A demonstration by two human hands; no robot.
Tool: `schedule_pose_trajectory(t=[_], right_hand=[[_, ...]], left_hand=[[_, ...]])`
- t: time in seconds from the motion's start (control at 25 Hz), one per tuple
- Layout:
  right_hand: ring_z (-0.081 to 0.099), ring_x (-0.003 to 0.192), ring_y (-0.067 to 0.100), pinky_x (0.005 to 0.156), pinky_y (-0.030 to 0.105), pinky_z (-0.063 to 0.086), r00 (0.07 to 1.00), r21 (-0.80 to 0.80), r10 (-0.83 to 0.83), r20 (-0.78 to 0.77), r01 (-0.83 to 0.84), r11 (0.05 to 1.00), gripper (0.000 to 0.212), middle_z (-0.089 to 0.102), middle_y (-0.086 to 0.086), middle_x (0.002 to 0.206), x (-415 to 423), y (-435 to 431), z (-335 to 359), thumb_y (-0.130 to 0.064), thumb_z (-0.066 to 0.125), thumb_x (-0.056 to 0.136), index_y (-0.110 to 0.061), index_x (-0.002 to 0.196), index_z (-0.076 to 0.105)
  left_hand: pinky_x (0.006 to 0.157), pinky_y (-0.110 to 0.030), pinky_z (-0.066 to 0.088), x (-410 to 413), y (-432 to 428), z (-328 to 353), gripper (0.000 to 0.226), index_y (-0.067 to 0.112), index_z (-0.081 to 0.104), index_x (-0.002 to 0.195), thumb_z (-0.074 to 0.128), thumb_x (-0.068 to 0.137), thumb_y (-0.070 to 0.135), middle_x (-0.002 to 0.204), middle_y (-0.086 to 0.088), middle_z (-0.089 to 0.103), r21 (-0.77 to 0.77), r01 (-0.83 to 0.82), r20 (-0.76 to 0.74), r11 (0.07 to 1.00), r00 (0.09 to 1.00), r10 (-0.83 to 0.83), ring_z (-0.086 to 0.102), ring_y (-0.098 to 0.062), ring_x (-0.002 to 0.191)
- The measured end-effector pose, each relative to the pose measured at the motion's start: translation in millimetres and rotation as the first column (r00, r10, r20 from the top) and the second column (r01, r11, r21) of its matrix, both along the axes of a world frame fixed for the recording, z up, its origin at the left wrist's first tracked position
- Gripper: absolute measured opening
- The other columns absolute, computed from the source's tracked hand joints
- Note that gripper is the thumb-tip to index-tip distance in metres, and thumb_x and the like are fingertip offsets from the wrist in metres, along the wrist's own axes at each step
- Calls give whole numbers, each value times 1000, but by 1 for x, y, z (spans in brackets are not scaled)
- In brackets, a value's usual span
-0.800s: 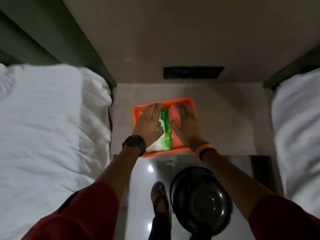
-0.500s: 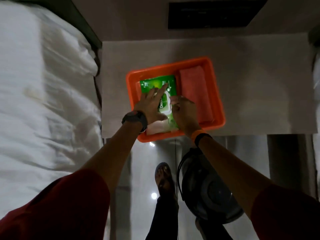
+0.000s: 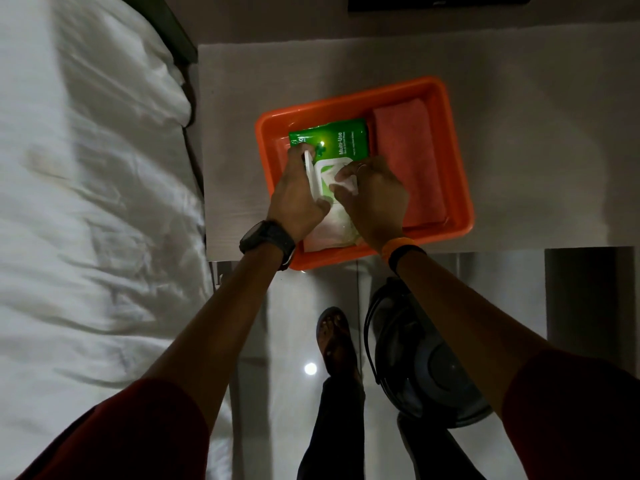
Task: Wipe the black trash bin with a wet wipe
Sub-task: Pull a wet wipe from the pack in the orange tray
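A green wet-wipe pack [image 3: 337, 140] lies in an orange tray [image 3: 457, 161] on a small table. The pack's white lid stands flipped up, and my left hand [image 3: 298, 199] holds it open at the pack's left side. My right hand [image 3: 372, 194] pinches a white wipe at the pack's opening. The black trash bin [image 3: 419, 358] stands on the floor below the table edge, partly hidden by my right forearm.
A folded pink cloth [image 3: 407, 157] lies in the tray's right half. A bed with white sheets [image 3: 86, 202] runs along the left. The table [image 3: 540, 133] extends right of the tray. My sandalled foot [image 3: 334, 336] stands on the glossy floor beside the bin.
The view has closed in on the tray. My left hand has lifted the pack's white lid, and my right hand's fingers have gone to the opening and taken hold of a wipe.
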State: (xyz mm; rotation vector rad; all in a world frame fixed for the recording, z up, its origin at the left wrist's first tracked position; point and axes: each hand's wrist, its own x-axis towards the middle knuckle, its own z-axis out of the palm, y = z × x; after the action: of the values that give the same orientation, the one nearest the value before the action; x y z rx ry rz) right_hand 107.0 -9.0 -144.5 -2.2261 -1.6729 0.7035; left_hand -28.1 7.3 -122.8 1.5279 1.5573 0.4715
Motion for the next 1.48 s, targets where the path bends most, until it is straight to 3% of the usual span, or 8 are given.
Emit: schedule_pose_trajectory(t=[0.28, 0.4, 0.56, 0.68, 0.8, 0.92, 1.16, 1.48], right_hand=[[69, 88, 9, 74, 21, 53, 870, 10, -258, -419, 289, 957, 10, 76, -5, 96, 15, -8, 16, -23, 69, 87, -18, 93, 75], [67, 83, -8, 75, 10, 51, 753, 64, -382, -535, 488, 871, 9, 74, -8, 93, 30, -27, 40, -22, 72, 86, -15, 93, 73], [69, 77, -8, 71, 11, 54, 559, -29, -392, -730, 548, 836, 11, 73, -9, 84, 55, -64, 69, -17, 73, 89, -7, 95, 70], [73, 82, 13, 77, 26, 61, 433, -115, -354, -829, 487, 866, 16, 75, 5, 88, 80, -92, 83, -14, 69, 93, -1, 101, 67], [74, 88, 30, 83, 45, 62, 355, -207, -363, -862, 408, 889, 19, 74, 20, 96, 101, -122, 88, -11, 64, 96, 5, 106, 64], [71, 93, 48, 82, 59, 59, 368, -235, -377, -850, 375, 896, 17, 70, 36, 104, 118, -152, 86, -13, 60, 98, 3, 105, 61], [72, 93, 15, 86, 32, 58, 275, -196, -328, -904, 414, 889, 12, 73, -3, 94, 178, -218, 71, -21, 50, 103, -13, 98, 57], [73, 110, 22, 88, 31, 60, 195, -394, -415, -889, 139, 909, 41, 74, 8, 120, 257, -277, 38, -23, 68, 93, -10, 131, 61]], left_hand=[[115, -39, 39, 9, -10, -6, 87, 7, 28, 146, 76, 74, 1, 148, -17, 36, 65, -12, -46, 998, 999, 15, 40, -32, 137], [116, -38, 35, 21, -23, -7, 83, 6, 26, 149, 69, 77, 5, 156, -19, 22, 120, 187, -232, 975, 960, -155, 26, -36, 144], [116, -43, 33, 35, -33, -2, 53, 5, 51, 135, 60, 83, 11, 151, -14, 40, 63, 424, -483, 904, 805, -344, 32, -33, 142], [109, -44, 45, 58, -49, 17, 30, 3, 64, 121, 53, 93, 6, 131, -11, 63, 89, 34, 120, 995, 992, -45, 54, -28, 127], [89, -40, 58, 89, -78, 43, 33, 9, 66, 118, 50, 101, 33, 111, -11, 72, -484, 135, 721, 864, 622, 306, 66, -28, 107], [84, -49, 43, 123, -120, 50, 16, 10, 70, 99, 57, 95, 19, 108, -22, 66, -474, 138, 701, 870, 656, 278, 55, -35, 99], [69, -16, 47, 168, -166, 39, 14, 7, 63, 76, 71, 87, 3, 72, 2, 61, -196, 89, 473, 977, 881, 14, 55, -4, 69], [65, -15, 45, 234, -209, 27, 20, 4, 61, 79, 67, 93, 18, 68, 4, 57, -252, 149, 365, 956, 930, -48, 53, -1, 64]])
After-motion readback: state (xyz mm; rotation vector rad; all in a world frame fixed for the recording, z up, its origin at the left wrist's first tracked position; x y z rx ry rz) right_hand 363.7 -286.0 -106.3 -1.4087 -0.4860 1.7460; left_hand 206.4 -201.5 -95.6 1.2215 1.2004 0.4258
